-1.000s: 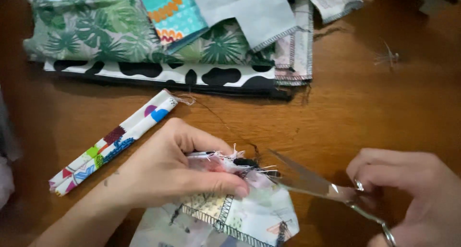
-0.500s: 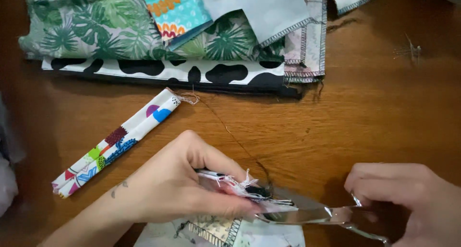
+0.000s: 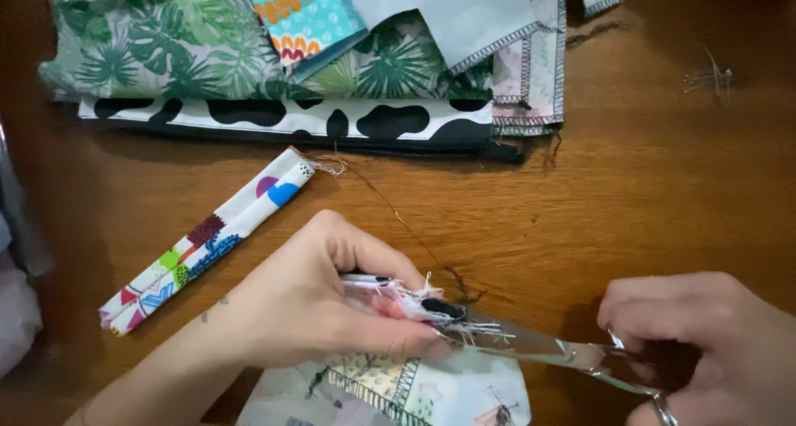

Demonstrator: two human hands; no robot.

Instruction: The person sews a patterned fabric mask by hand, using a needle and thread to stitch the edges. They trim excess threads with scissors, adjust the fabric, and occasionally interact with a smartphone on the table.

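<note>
**Frayed fabric meets scissor blades at the near edge**

Frayed patchwork cloth (image 3: 406,297) sits pinched in the left hand (image 3: 307,310), fingers closed tight around it, near the bench's (image 3: 647,186) near edge. The right hand (image 3: 705,343) grips scissors (image 3: 547,351), blades touching the cloth's ragged end. A folded printed strip (image 3: 207,239) lies diagonally just left of the hand. Stacked fabrics (image 3: 290,70) line the far edge. Bare wood runs between stack and hands, widest toward the right side.
</note>
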